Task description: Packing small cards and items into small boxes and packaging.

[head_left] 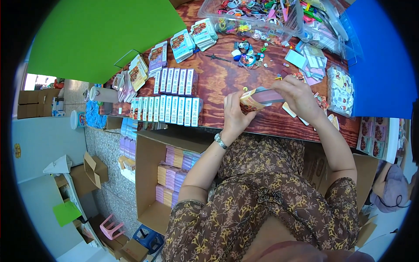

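Head view. Workroom with speckled floor; reddish wooden table (227, 78) crowded with packing stock.

Item 1: small carton (257, 98), yellow at one end, pinkish along its side, raised just above the table's near edge, between both hands. Left hand (233, 115) clasps the yellow end from below, fingers wrapped round it; a metal watch (220, 141) sits on that wrist. Right hand (299, 94) pinches the far end from above, apparently so the open end stays reachable.

Item 2: finished cartons (168, 109) standing upright in two tight rows left of the hands, seemingly lined up for counting.

Item 3: flat printed cards (182, 44) in fanned stacks further back, near the left hand's side.

Item 4: clear plastic bins (257, 17) of mixed coloured trinkets at the far edge; loose pieces (246, 50) spilled just before them.

Item 5: large cardboard box (150, 183) on the floor under the table edge, holding stacked purple and yellow cartons (174, 174), likely placed low for easy dropping in.

Item 6: pink stool (111, 227), lower left.
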`<control>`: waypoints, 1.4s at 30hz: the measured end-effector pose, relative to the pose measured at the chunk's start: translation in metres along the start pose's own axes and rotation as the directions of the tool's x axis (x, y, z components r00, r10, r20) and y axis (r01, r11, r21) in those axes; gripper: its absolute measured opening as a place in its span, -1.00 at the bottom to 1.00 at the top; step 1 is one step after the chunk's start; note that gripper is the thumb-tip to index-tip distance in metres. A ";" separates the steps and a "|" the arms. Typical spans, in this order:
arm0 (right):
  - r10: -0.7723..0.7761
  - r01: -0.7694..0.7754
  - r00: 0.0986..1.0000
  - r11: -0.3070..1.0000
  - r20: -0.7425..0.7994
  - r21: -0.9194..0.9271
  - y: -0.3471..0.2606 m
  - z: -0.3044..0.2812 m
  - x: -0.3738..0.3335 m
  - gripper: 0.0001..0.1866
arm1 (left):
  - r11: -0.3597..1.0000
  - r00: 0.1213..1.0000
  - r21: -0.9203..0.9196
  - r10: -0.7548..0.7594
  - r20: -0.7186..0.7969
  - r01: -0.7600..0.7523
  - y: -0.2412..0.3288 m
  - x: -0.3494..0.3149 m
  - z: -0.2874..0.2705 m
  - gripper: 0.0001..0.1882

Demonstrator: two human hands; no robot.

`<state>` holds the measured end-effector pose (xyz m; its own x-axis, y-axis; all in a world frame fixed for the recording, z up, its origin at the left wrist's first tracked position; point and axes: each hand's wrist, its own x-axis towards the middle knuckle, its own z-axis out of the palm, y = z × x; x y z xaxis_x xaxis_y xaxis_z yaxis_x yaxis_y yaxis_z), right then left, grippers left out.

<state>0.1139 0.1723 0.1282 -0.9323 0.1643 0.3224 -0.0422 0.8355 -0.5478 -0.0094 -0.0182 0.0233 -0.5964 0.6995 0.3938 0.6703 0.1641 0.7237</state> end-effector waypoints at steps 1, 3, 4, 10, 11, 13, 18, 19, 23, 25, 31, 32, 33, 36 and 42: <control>-0.006 0.007 1.000 1.000 -0.008 0.022 0.002 0.002 0.001 -0.78 | 1.000 1.000 0.000 -0.005 -0.001 0.005 0.002 0.000 -0.001 -0.19; -0.013 0.014 1.000 0.999 -0.013 0.045 0.000 0.007 0.003 -0.78 | 0.999 0.999 0.009 0.052 0.007 -0.053 0.005 -0.001 -0.001 -0.18; -0.017 0.017 1.000 1.000 -0.014 -0.004 -0.004 0.010 0.004 -0.77 | 0.999 0.999 0.009 0.049 0.006 -0.049 0.003 -0.002 -0.002 -0.18; -0.060 0.048 0.984 0.996 -0.170 -0.071 -0.002 0.049 -0.003 -0.71 | 1.000 1.000 0.010 0.017 -0.003 -0.017 -0.004 -0.003 -0.005 -0.16; -0.097 0.082 0.987 0.990 -0.130 -0.116 -0.001 0.061 -0.006 -0.71 | 0.999 0.999 -0.016 0.051 0.004 -0.051 -0.002 -0.002 -0.003 -0.16; -0.200 0.193 0.979 0.974 -0.049 -0.118 -0.015 0.069 -0.004 -0.69 | 0.997 0.997 -0.010 0.075 0.013 -0.075 -0.004 -0.004 -0.003 -0.14; 0.030 -0.017 0.997 0.983 -0.069 0.183 0.009 0.059 0.036 -0.74 | 0.996 0.996 0.030 -0.082 -0.019 0.083 -0.025 -0.021 -0.014 -0.11; -0.005 0.015 0.995 0.995 -0.099 0.099 0.034 0.061 0.050 -0.75 | 0.994 0.995 0.037 -0.100 -0.025 0.101 -0.024 -0.022 -0.015 -0.12; 0.032 -0.048 0.998 0.938 -0.053 -0.343 0.118 0.103 0.079 -0.74 | 0.996 0.996 0.016 -0.084 0.006 0.083 -0.019 -0.019 -0.012 -0.12; 0.089 -0.015 0.988 0.868 0.126 -0.496 0.123 0.108 0.087 -0.75 | 0.996 0.996 0.013 -0.090 -0.009 0.090 -0.018 -0.021 -0.014 -0.12; 0.177 -0.181 0.972 0.983 0.156 0.013 0.115 0.060 0.106 -0.76 | 0.991 0.991 -0.019 -0.131 -0.011 0.131 -0.025 -0.023 -0.018 -0.11; 0.312 -0.375 0.906 0.906 0.286 0.199 0.109 0.052 0.110 -0.76 | 0.988 0.989 -0.024 -0.151 -0.008 0.151 -0.026 -0.023 -0.017 -0.11; 0.292 -0.387 0.913 0.841 0.285 0.379 0.109 0.048 0.108 -0.73 | 0.986 0.987 -0.033 -0.162 0.002 0.162 -0.026 -0.022 -0.015 -0.10; 0.415 -0.519 0.855 0.667 0.312 0.535 0.104 0.034 0.099 -0.70 | 0.985 0.985 -0.033 -0.170 -0.009 0.170 -0.024 -0.017 -0.008 -0.12; 0.356 -0.439 0.898 0.708 0.257 0.554 0.102 0.025 0.086 -0.69 | 0.976 0.976 -0.034 -0.217 0.010 0.217 -0.022 -0.012 -0.006 -0.12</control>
<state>0.0203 0.2586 0.0803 -0.9448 0.3106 -0.1040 0.1806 0.2288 -0.9566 -0.0199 -0.0343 0.0064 -0.7230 0.6543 0.2219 0.5096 0.2881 0.8107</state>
